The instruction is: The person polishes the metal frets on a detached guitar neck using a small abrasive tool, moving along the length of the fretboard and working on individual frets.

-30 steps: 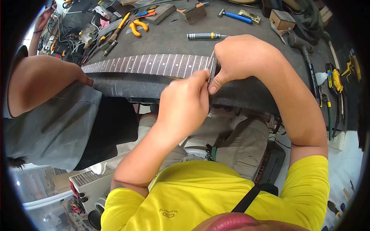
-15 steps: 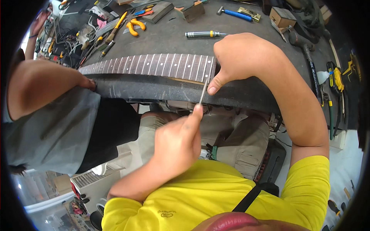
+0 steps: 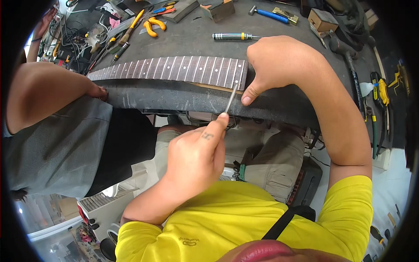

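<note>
Left hand (image 3: 196,153) pinches thin metal file (image 3: 231,98) low on shank, tip at fretboard (image 3: 174,68) end, 12 o'clock. Right hand (image 3: 275,65) presses flat, clamping neck on surface (image 3: 279,100). File: light, stiff, slippery; neck: rigid, scratch-prone.

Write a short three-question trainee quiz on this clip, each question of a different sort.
1. True or false: the left hand holds a thin metal file.
2. Which does the right hand press on? A) guitar neck B) the orange pliers C) the blue hammer
3. Fill in: the file's tip meets the neck at its ___ end.

Key: 1 true; 2 A; 3 right.
</note>
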